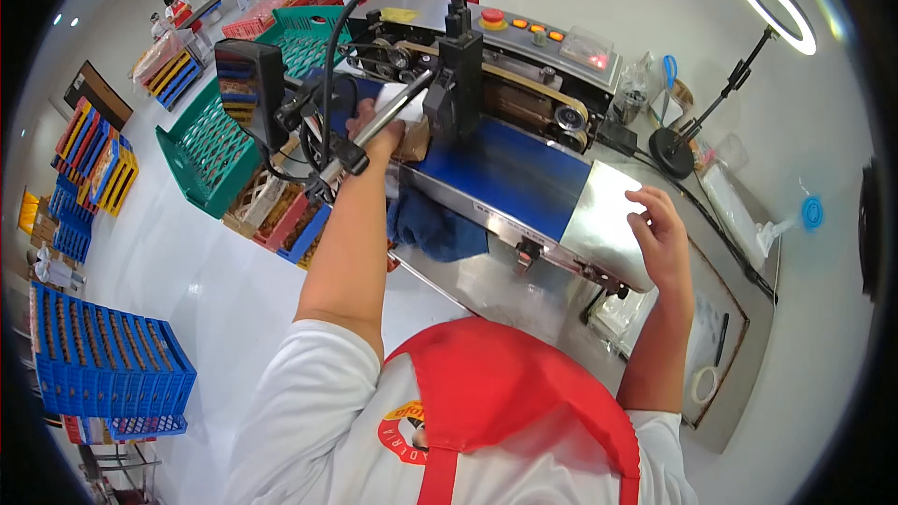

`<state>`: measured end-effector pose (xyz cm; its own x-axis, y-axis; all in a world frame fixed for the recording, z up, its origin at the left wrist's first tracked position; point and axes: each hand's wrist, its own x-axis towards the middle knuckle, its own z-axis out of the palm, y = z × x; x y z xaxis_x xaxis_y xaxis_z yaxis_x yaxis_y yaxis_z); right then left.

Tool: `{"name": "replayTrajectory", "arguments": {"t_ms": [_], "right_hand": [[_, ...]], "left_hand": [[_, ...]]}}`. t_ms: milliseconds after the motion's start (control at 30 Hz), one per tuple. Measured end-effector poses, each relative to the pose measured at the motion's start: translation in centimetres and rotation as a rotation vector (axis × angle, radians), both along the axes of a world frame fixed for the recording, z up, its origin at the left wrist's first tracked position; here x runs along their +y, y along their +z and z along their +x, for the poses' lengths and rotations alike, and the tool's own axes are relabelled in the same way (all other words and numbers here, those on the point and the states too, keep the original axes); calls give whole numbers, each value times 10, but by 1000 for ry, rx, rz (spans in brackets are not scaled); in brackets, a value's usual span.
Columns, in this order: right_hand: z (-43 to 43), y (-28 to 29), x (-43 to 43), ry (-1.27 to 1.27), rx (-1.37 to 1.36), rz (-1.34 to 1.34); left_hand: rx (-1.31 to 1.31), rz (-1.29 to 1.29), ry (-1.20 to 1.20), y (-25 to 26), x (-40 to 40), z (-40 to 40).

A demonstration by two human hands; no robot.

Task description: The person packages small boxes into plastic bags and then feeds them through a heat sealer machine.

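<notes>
My left hand [379, 132] grips a small package [417, 140], white on top and brown at its side, by the left part of a band sealer's blue conveyor belt [505, 172]. A slanting metal rod [393, 111] crosses in front and hides some of the fingers. A black printing head [452, 88] stands just right of the package. At the belt's right end, my right hand [661, 235] hovers by the shiny metal end plate [609, 214]. Its fingers are loosely bent, and it holds nothing.
Green plastic crates [210, 147] stand left of the machine. A dark blue cloth [438, 224] hangs below the belt. The control panel [523, 24] has a red stop button. A ring lamp [775, 10], scissors [668, 77] and tape roll [704, 386] are at right. Blue crates [112, 365] are stacked left.
</notes>
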<state>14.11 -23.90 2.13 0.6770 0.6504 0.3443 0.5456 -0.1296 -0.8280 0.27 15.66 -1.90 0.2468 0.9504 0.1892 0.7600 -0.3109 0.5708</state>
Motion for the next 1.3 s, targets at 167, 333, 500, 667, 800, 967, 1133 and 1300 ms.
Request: {"name": "replayTrajectory", "arguments": {"t_ms": [167, 333, 500, 667, 800, 967, 1133, 1300], "right_hand": [[-24, 7, 42, 197, -12, 20], [-56, -16, 83, 251, 125, -92], [-91, -34, 95, 229, 144, -140], [-100, -40, 76, 262, 254, -52], [-86, -26, 24, 173, 212, 73], [-27, -66, -117, -483, 220, 360], [12, -156, -266, -874, 105, -465], [26, -163, -198, -996, 250, -579]], "left_hand": [[-104, 16, 55, -19, -6, -13], [-867, -295, -29, -25, -92, -23], [-1262, -663, -197, -23, -190, -54], [-1110, -555, -316, -6, -212, -53], [-1182, -684, -420, 3, -210, -30], [-1109, -797, -513, 17, -205, -3], [-962, -855, -691, 16, -205, 15], [-874, -850, -833, 11, -203, 35]]}}
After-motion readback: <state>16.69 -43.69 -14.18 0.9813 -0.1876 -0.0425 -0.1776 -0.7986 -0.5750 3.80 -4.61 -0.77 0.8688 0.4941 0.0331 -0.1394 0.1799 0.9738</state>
